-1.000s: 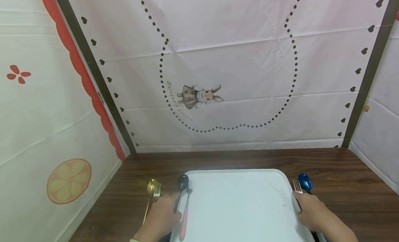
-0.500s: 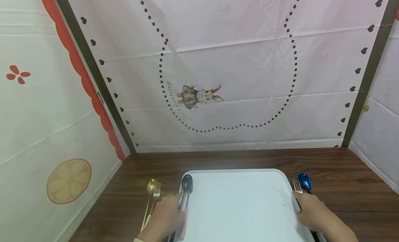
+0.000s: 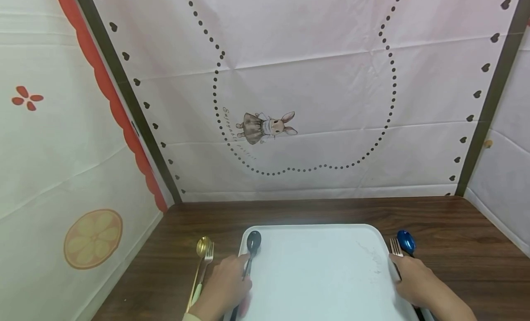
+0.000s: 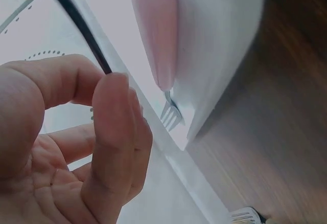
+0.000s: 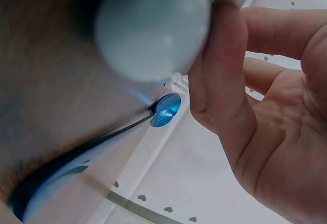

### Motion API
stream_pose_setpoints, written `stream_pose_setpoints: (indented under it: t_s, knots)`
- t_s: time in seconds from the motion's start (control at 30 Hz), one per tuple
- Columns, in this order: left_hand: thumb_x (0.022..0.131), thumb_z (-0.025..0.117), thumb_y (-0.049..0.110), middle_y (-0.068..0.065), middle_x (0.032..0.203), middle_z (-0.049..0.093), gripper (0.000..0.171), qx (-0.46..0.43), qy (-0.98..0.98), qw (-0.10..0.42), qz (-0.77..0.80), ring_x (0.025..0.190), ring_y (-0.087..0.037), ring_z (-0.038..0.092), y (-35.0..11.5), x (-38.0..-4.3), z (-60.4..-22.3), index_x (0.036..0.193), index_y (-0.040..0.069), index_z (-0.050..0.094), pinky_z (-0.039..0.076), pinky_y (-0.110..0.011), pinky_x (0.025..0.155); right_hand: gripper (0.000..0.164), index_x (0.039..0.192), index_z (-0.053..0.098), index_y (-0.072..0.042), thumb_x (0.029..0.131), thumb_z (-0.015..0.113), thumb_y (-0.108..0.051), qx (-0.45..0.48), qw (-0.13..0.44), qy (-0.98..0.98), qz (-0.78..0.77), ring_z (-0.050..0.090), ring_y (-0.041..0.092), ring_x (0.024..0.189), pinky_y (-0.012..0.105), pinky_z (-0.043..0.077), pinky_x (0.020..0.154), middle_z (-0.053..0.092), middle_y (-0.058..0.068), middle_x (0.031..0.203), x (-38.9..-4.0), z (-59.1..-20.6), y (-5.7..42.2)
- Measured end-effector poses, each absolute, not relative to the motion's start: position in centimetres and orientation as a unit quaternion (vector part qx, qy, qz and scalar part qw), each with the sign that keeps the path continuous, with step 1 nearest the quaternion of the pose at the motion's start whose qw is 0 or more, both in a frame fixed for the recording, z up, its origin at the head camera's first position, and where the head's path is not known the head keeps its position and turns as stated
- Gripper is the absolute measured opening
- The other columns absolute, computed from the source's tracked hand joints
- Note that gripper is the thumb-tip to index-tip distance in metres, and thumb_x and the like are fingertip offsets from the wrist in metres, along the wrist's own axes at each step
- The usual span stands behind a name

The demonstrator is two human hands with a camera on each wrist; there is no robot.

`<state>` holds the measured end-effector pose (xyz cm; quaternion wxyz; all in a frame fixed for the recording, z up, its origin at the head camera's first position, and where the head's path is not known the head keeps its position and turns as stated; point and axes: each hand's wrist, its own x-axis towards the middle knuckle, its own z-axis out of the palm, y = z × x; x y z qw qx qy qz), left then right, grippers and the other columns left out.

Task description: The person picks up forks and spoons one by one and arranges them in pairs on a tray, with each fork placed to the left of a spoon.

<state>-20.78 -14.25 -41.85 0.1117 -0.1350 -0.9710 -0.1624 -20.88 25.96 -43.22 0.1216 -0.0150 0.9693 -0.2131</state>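
Note:
My left hand pinches the thin dark handle of a black spoon over the left edge of a white tray. In the left wrist view, thumb and forefinger meet on that handle. Below it on the tray is a fork with a pink handle, mostly hidden in the head view. At the opposite side, my right hand grips the tray's right rim; the hold is partly hidden. Close by lie a fork and a blue spoon, their handles partly covered by the hand.
A gold spoon and a fork with a pale green handle lie on the brown wooden table left of the tray. Printed white cloth walls enclose the back and sides.
My left hand has shifted right, carrying the black spoon from beside the tray's left edge to over the tray and the pink-handled fork. My right hand keeps its place.

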Motion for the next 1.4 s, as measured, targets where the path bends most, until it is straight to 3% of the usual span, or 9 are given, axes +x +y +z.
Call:
stream_pose_setpoints:
  t_s: [0.17, 0.33, 0.6, 0.67, 0.83, 0.9, 1.13, 1.4]
  knots:
    - [0.062, 0.062, 0.007, -0.011, 0.083, 0.062, 0.049, -0.147, -0.969, 0.114, -0.162, 0.072, -0.025, 0.057, -14.0, -20.6, -41.9, 0.111, 0.001, 0.063, 0.05, -0.045, 0.06, 0.055, 0.122, 0.046, 0.014, 0.072, 0.064, 0.002, -0.013, 0.118, 0.97, -0.213, 0.054, 0.027, 0.08, 0.051, 0.051, 0.072, 0.054, 0.034, 0.111, -20.9, -43.2, 25.9]
    - [0.061, 0.062, 0.005, -0.01, 0.078, 0.06, 0.046, -0.165, -0.966, 0.118, -0.162, 0.066, -0.024, 0.055, -13.7, -20.5, -41.9, 0.107, 0.001, 0.062, 0.047, -0.043, 0.053, 0.055, 0.122, 0.046, 0.014, 0.072, 0.065, 0.002, -0.012, 0.117, 0.97, -0.212, 0.054, 0.026, 0.077, 0.047, 0.052, 0.066, 0.054, 0.035, 0.109, -20.9, -43.3, 25.9]
    - [0.061, 0.06, 0.003, -0.001, 0.064, 0.047, 0.019, -0.177, -0.964, 0.115, -0.162, 0.055, -0.018, 0.044, -13.5, -20.5, -42.2, 0.079, 0.009, 0.055, 0.038, -0.035, 0.044, 0.056, 0.123, 0.046, 0.014, 0.071, 0.064, 0.002, -0.008, 0.119, 0.97, -0.214, 0.053, 0.025, 0.075, 0.043, 0.052, 0.062, 0.055, 0.033, 0.109, -20.9, -43.1, 25.8]
    - [0.061, 0.06, 0.003, -0.002, 0.065, 0.049, 0.02, -0.178, -0.964, 0.113, -0.161, 0.056, -0.019, 0.046, -13.4, -20.5, -42.2, 0.081, 0.008, 0.058, 0.04, -0.037, 0.046, 0.055, 0.123, 0.046, 0.014, 0.071, 0.064, 0.002, -0.01, 0.12, 0.97, -0.212, 0.053, 0.025, 0.076, 0.045, 0.052, 0.064, 0.055, 0.034, 0.109, -20.9, -43.1, 25.8]
    - [0.061, 0.06, 0.004, -0.007, 0.072, 0.056, 0.043, -0.179, -0.965, 0.103, -0.161, 0.062, -0.021, 0.051, -13.2, -20.4, -42.2, 0.104, 0.0, 0.063, 0.046, -0.041, 0.053, 0.055, 0.123, 0.046, 0.014, 0.072, 0.065, 0.001, -0.011, 0.12, 0.97, -0.21, 0.053, 0.026, 0.077, 0.046, 0.052, 0.066, 0.054, 0.034, 0.109, -20.8, -43.3, 25.9]
    - [0.062, 0.06, 0.004, -0.006, 0.071, 0.055, 0.043, -0.178, -0.966, 0.099, -0.161, 0.061, -0.019, 0.049, -13.2, -20.4, -42.2, 0.104, 0.0, 0.063, 0.045, -0.038, 0.051, 0.055, 0.123, 0.046, 0.014, 0.072, 0.065, 0.001, -0.011, 0.12, 0.97, -0.21, 0.053, 0.026, 0.077, 0.046, 0.052, 0.065, 0.054, 0.034, 0.109, -20.8, -43.3, 25.9]
    - [0.063, 0.06, 0.004, 0.0, 0.063, 0.045, 0.021, -0.185, -0.965, 0.1, -0.158, 0.055, -0.016, 0.042, -13.2, -20.5, -42.5, 0.083, 0.008, 0.058, 0.038, -0.033, 0.045, 0.055, 0.122, 0.046, 0.014, 0.072, 0.064, 0.002, -0.012, 0.12, 0.969, -0.214, 0.053, 0.025, 0.075, 0.042, 0.052, 0.062, 0.054, 0.034, 0.109, -20.8, -43.2, 25.8]
    - [0.063, 0.059, 0.002, 0.003, 0.06, 0.042, 0.015, -0.191, -0.964, 0.101, -0.157, 0.054, -0.014, 0.039, -13.0, -20.3, -42.4, 0.075, 0.011, 0.054, 0.036, -0.03, 0.045, 0.055, 0.122, 0.046, 0.014, 0.073, 0.065, 0.001, -0.008, 0.121, 0.969, -0.214, 0.053, 0.025, 0.075, 0.042, 0.052, 0.062, 0.053, 0.035, 0.109, -20.8, -43.1, 25.8]
